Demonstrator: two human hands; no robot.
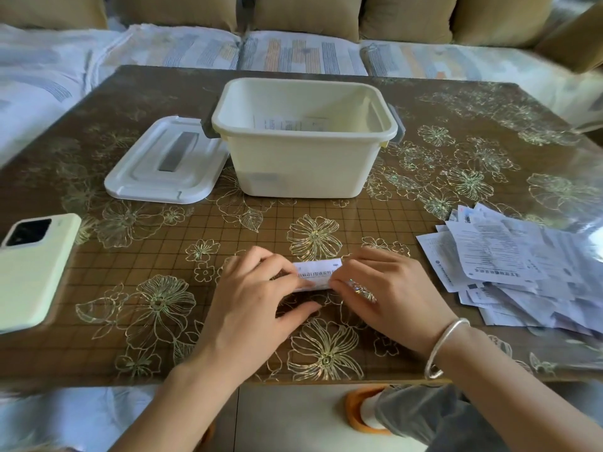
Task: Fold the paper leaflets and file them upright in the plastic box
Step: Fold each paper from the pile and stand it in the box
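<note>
A small white leaflet (318, 274) folded into a narrow strip lies on the table near the front edge. My left hand (257, 295) covers its left end with curled fingers pinching it. My right hand (381, 288) pinches its right end, thumb against the paper. Behind them stands the open cream plastic box (303, 158), with a few printed leaflets (290, 123) upright inside against the far wall. A loose pile of unfolded leaflets (515, 262) lies at the right.
The box's white lid (166, 161) lies flat to the left of the box. A pale green phone (31, 269) rests face down at the left edge. A sofa with cushions (303, 14) runs behind the flower-patterned table (456, 158).
</note>
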